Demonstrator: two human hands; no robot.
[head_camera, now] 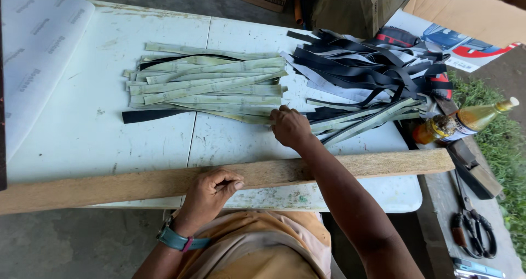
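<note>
right hand [289,127] is down on the pale green strips [211,84], fingers curled together and pressing the near ends of the stack where it meets the second bundle; whether it actually pinches one strip, can't tell from here. those strips lie in a flat, roughly squared pile across the middle of the white table [82,131], a black strip [150,115] poking out along the pile's near edge. just to the right of the hand, more green strips fan away under a loose tangle of black and grey strips [367,68] heaped at the table's far right corner.

left hand [211,191] sits closer in, fingers folded over and gripping the long wooden plank [350,167] that runs along the table's near edge, end to end. a teal wristwatch [174,238] shows on that wrist, orange garment below.

off the right end of the table, a bottle of amber liquid [463,123] lies tilted on its side, near the plank's tip. below it, on the concrete ledge, a pair of black-handled scissors [474,229]. a white printed sheet [38,49] covers the table's left side, cardboard boxes [466,10] stand beyond the far edge, grass at the far right.
</note>
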